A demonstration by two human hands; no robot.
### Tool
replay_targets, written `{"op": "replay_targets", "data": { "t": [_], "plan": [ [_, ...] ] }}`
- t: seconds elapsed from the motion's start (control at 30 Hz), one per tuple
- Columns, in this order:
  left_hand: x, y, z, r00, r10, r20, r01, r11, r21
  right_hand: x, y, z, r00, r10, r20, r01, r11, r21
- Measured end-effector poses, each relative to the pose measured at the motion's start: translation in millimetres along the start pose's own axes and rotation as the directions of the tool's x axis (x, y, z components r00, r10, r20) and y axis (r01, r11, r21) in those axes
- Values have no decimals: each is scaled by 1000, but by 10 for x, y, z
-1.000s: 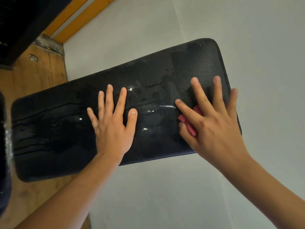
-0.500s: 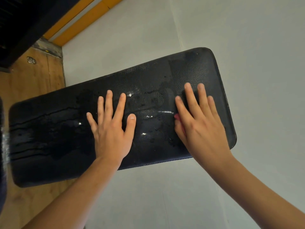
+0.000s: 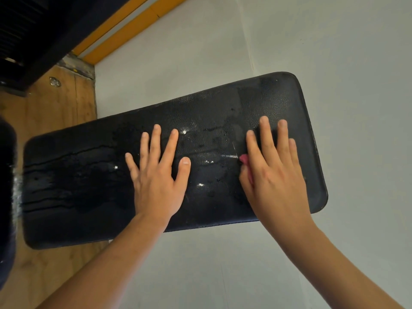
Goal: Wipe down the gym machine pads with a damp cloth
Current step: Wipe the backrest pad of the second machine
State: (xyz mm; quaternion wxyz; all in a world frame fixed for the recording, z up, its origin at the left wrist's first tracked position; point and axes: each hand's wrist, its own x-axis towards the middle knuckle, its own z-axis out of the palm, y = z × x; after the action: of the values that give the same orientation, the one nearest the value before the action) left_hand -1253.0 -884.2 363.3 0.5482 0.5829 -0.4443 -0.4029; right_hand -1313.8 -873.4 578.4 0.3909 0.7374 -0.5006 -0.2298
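Pink cloth (image 3: 244,159) lies under the right hand (image 3: 276,175), pressed flat by straight fingers held close together. One second earlier those fingers were fanned and more cloth showed; now only a corner protrudes at the thumb side. Left hand (image 3: 157,181) stays flat, fingers spread, on the black pad (image 3: 78,186): pebbled covering, wet-streaked, rounded corners.
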Motion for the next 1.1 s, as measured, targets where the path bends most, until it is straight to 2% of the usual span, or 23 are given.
{"op": "replay_targets", "data": {
  "t": [0.43, 0.77, 1.1],
  "plan": [
    [20, 0, 25, 1000, -2, -18, 2, 1000, -1, 1009, -181, 55, 1000, 16, 20, -15, 1000, -16],
    [2, -24, 31, 1000, 0, -16, 1, 1000, 7, 461, -112, 51, 1000, -5, 8, 5, 999, 50],
    [19, -31, 39, 1000, -5, -19, 5, 1000, 11, 981, -183, 105, 999, 21, -28, -22, 999, -31]
  ]
}}
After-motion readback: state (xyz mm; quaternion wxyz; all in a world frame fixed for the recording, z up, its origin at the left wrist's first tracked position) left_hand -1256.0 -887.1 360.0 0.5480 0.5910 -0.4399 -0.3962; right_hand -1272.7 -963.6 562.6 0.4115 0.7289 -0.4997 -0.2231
